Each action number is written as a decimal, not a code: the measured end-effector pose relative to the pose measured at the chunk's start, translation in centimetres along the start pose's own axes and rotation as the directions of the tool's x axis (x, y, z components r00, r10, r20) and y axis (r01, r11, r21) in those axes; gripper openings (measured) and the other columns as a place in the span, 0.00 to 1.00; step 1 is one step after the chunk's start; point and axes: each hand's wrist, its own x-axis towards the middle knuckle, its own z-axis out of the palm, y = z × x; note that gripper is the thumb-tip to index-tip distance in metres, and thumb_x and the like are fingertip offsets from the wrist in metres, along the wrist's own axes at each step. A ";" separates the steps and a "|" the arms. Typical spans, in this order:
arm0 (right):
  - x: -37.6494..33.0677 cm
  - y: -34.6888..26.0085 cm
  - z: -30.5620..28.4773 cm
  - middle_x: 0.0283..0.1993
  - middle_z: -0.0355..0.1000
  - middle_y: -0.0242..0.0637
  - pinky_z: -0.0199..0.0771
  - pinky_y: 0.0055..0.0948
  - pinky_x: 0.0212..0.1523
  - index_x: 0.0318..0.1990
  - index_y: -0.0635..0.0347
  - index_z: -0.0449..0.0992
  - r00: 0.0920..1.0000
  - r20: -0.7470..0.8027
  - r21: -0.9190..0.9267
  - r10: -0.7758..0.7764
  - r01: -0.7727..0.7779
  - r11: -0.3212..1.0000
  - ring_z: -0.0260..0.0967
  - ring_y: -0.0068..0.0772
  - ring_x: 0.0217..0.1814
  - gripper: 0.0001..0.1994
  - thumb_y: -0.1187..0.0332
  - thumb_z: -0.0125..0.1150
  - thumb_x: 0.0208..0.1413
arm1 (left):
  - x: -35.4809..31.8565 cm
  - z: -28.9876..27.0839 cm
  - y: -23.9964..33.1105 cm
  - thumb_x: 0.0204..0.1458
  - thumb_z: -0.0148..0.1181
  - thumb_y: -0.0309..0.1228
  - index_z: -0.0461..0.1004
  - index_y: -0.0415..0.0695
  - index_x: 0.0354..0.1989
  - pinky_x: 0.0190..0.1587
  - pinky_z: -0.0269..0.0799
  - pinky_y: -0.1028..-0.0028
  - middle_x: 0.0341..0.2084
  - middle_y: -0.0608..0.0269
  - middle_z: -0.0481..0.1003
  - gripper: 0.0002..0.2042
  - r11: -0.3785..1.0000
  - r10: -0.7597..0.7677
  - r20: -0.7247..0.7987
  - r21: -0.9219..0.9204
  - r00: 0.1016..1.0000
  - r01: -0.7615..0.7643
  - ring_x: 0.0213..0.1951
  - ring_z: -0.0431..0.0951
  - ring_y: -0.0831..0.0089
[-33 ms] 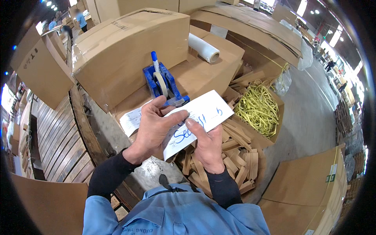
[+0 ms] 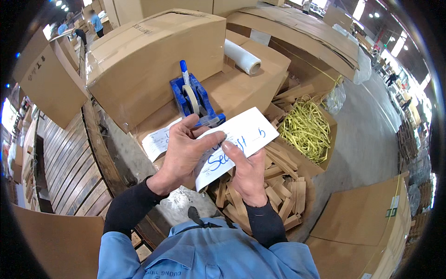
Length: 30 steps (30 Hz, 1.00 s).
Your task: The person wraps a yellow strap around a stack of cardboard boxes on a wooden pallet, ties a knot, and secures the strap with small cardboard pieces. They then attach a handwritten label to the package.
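Two hands, left hand (image 2: 183, 156) and right hand (image 2: 248, 174), closed on one white paper label with blue handwriting (image 2: 232, 142), unchanged from an instant earlier, above the brown cardboard box's (image 2: 241, 88) near edge, beside a blue tape dispenser (image 2: 193, 100).

Both forearms enter from the lower edge, in black sleeves under blue cuffs. Left forearm runs toward 1 o'clock; left hand (image 2: 183, 156) back-up, fingers curled, thumb extended toward 1 o'clock, fingertips pinched closed at 3 o'clock. Right forearm runs toward 11 o'clock; right hand (image 2: 248, 174) back-up, index finger pointing to 11 o'clock. The two hands are just beside each other, fingertips nearly meeting at frame centre.
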 end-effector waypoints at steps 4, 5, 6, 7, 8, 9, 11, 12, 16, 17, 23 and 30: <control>-0.4 -0.2 -0.8 0.37 0.78 0.32 0.74 0.22 0.39 0.44 0.67 0.78 0.998 -0.040 -0.025 0.045 -0.046 0.999 0.74 0.19 0.38 0.09 0.74 0.64 0.58 | -0.2 -0.4 -0.9 0.54 0.65 0.19 0.69 0.39 0.35 0.34 0.77 0.80 0.31 0.56 0.81 0.09 0.994 -0.083 0.011 0.078 0.996 0.082 0.34 0.80 0.81; -0.6 -0.2 -1.0 0.37 0.78 0.32 0.74 0.22 0.39 0.45 0.67 0.78 0.996 -0.042 -0.039 0.074 -0.076 0.996 0.74 0.20 0.38 0.09 0.74 0.64 0.58 | -0.1 -0.5 -1.2 0.54 0.65 0.19 0.69 0.39 0.35 0.34 0.77 0.80 0.31 0.56 0.81 0.09 0.997 -0.067 0.028 0.050 0.997 0.066 0.34 0.80 0.81; -0.5 -0.1 -1.2 0.37 0.78 0.33 0.74 0.22 0.39 0.45 0.67 0.78 0.998 -0.033 -0.038 0.044 -0.045 0.998 0.74 0.20 0.38 0.09 0.74 0.64 0.58 | 0.3 -0.7 -1.6 0.55 0.65 0.20 0.69 0.39 0.35 0.35 0.77 0.80 0.31 0.56 0.81 0.08 0.999 -0.043 0.034 0.033 0.998 0.042 0.35 0.80 0.81; -0.8 0.0 -1.3 0.37 0.78 0.33 0.74 0.22 0.39 0.45 0.67 0.78 0.999 -0.026 -0.045 0.041 -0.042 0.998 0.74 0.20 0.38 0.09 0.73 0.64 0.58 | 0.4 -0.8 -2.0 0.55 0.65 0.20 0.70 0.39 0.34 0.35 0.77 0.81 0.31 0.55 0.82 0.08 0.997 -0.071 0.018 0.026 0.997 0.070 0.35 0.80 0.81; -1.0 0.0 -1.4 0.37 0.78 0.34 0.74 0.22 0.38 0.45 0.67 0.78 0.999 -0.019 -0.056 0.043 -0.044 0.997 0.75 0.20 0.38 0.09 0.73 0.64 0.58 | 0.6 -1.1 -2.1 0.56 0.65 0.22 0.69 0.39 0.33 0.37 0.78 0.80 0.33 0.53 0.82 0.08 0.996 -0.061 0.021 0.069 0.998 0.059 0.37 0.81 0.80; -1.2 0.1 -1.5 0.37 0.78 0.34 0.74 0.22 0.39 0.45 0.67 0.78 0.999 -0.029 -0.058 0.040 -0.041 0.997 0.74 0.20 0.37 0.09 0.73 0.64 0.58 | 0.7 -1.2 -2.4 0.56 0.65 0.22 0.68 0.40 0.32 0.37 0.78 0.79 0.34 0.52 0.82 0.09 0.999 -0.015 0.038 0.044 0.999 0.013 0.38 0.81 0.79; -1.5 0.2 -1.5 0.37 0.78 0.35 0.74 0.23 0.39 0.45 0.68 0.78 0.999 -0.034 -0.061 0.022 -0.024 0.998 0.74 0.20 0.37 0.09 0.73 0.63 0.58 | 0.8 -1.3 -2.8 0.57 0.65 0.22 0.67 0.41 0.30 0.38 0.79 0.78 0.35 0.50 0.82 0.10 1.000 0.026 0.038 0.007 0.999 -0.026 0.38 0.81 0.79; -1.5 0.3 -1.4 0.37 0.78 0.35 0.74 0.22 0.38 0.45 0.68 0.78 0.998 -0.054 -0.050 0.033 -0.036 0.998 0.74 0.20 0.37 0.10 0.73 0.64 0.58 | 1.0 -1.4 -3.0 0.57 0.65 0.23 0.66 0.42 0.29 0.37 0.80 0.78 0.36 0.49 0.82 0.11 0.999 0.033 0.037 0.020 0.999 -0.034 0.40 0.81 0.78; -1.3 0.5 -1.6 0.38 0.78 0.36 0.74 0.22 0.38 0.47 0.68 0.77 0.999 -0.042 -0.030 0.027 -0.028 0.999 0.75 0.20 0.37 0.11 0.73 0.64 0.58 | 1.0 -1.4 -3.5 0.57 0.64 0.23 0.66 0.43 0.28 0.31 0.76 0.81 0.32 0.55 0.82 0.11 0.998 0.057 0.017 0.005 0.998 -0.058 0.34 0.79 0.83; -1.3 0.5 -1.7 0.38 0.78 0.36 0.74 0.22 0.38 0.47 0.69 0.77 0.999 -0.025 -0.041 0.023 -0.024 0.999 0.75 0.21 0.37 0.12 0.73 0.64 0.58 | 1.1 -1.4 -3.6 0.57 0.64 0.23 0.66 0.43 0.28 0.30 0.75 0.82 0.30 0.57 0.81 0.11 0.998 0.055 0.005 0.021 0.998 -0.055 0.33 0.78 0.84; -1.4 0.1 -1.5 0.37 0.79 0.36 0.74 0.21 0.37 0.46 0.69 0.78 0.995 -0.069 -0.021 0.070 -0.071 0.997 0.75 0.20 0.36 0.11 0.73 0.64 0.58 | 1.2 -1.5 -4.4 0.57 0.64 0.22 0.67 0.41 0.27 0.25 0.69 0.83 0.24 0.63 0.79 0.11 0.975 0.144 -0.035 0.178 0.989 -0.136 0.28 0.74 0.87; -1.2 -0.5 -1.2 0.40 0.79 0.38 0.75 0.23 0.39 0.49 0.70 0.76 0.998 -0.046 -0.063 0.051 -0.054 0.997 0.76 0.22 0.39 0.13 0.74 0.64 0.57 | 1.1 -0.8 -4.6 0.58 0.62 0.22 0.69 0.37 0.33 0.29 0.77 0.80 0.28 0.52 0.82 0.07 0.987 0.158 -0.071 -0.003 0.985 -0.159 0.32 0.81 0.79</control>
